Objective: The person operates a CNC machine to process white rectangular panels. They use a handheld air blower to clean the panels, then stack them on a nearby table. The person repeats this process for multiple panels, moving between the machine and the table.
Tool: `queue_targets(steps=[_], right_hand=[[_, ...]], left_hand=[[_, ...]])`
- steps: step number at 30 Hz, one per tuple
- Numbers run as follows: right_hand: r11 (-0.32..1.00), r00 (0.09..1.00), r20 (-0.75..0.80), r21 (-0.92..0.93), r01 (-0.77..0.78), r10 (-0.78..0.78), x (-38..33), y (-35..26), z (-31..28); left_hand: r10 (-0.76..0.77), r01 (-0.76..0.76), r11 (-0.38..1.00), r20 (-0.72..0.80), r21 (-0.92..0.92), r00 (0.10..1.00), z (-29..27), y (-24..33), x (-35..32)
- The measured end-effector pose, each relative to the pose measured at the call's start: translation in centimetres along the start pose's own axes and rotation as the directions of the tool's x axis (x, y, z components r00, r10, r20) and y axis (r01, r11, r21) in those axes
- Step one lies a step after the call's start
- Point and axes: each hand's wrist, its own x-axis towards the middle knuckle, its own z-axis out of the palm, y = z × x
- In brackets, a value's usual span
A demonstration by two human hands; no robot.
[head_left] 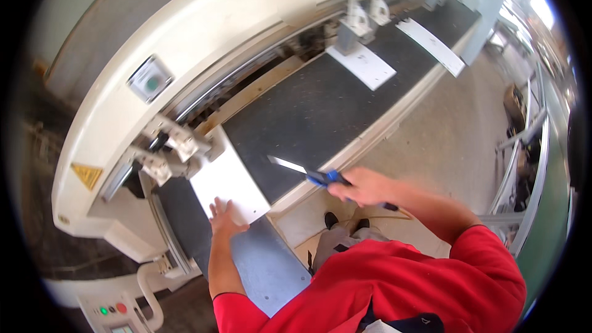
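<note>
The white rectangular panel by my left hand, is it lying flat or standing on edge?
Flat: the panel spreads its broad face upward on the black machine bed, your left hand at its edge.

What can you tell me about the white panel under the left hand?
The white panel is a flat, thin, roughly rectangular piece, smooth and board-like, with small dark marks or holes near the end closest to the person. It lies flat on the machine's dark bed, its far end at the pale clamp units; whether they press on it, I can't tell. The left hand rests with spread fingers at its near left edge.
</note>
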Motion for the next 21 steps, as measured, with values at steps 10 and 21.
queue_targets(steps=[10, 21], right_hand=[[0.654, 0.71, -0.551, 0.737, 0.169, 0.438, -16.6, 29.3, -5.0], [0.797, 0.807, -0.235, 0.451, -0.403, 0.541, -21.5, 32.4, -11.6]], left_hand=[[0.25, -0.24, 0.967, -0.158, 0.084, 0.955, -1.0, 11.5, 2.7], [0.756, -0.768, 0.627, -0.341, 0.131, 0.559, -10.2, 51.4, 13.9]])
